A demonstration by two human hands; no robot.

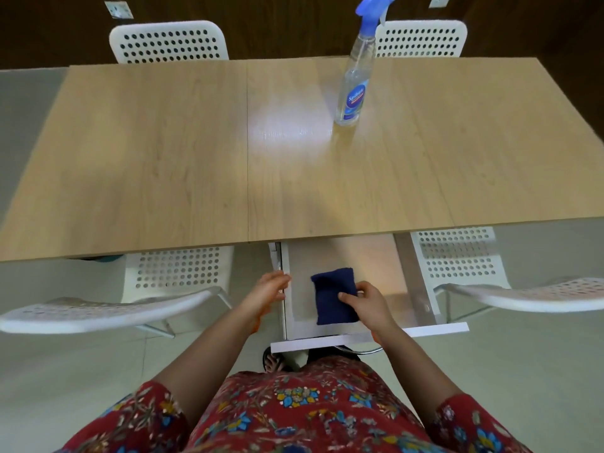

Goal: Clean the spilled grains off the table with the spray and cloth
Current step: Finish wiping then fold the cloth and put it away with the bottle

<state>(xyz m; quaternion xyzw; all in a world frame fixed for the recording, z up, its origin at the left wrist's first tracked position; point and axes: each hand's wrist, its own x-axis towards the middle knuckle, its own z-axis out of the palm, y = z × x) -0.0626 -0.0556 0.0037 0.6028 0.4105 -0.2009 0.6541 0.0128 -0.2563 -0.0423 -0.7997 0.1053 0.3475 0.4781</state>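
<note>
A folded dark blue cloth [331, 294] lies in an open drawer [369, 335] pulled out below the table's near edge. My right hand [366, 304] pinches the cloth's right side with thumb and fingers. At the drawer's left rim my left hand [266, 292] has its fingers relaxed; whether it touches the rim is unclear. A clear spray bottle [354, 80] with a blue trigger head stands upright on the wooden table [163, 152], right of its middle seam. No grains show on the tabletop.
Two white perforated chairs [168, 40] stand at the table's far side. Two more chairs [108, 308] flank me at the near side, left and right of the drawer. A pale glare patch lies on the table beside the bottle.
</note>
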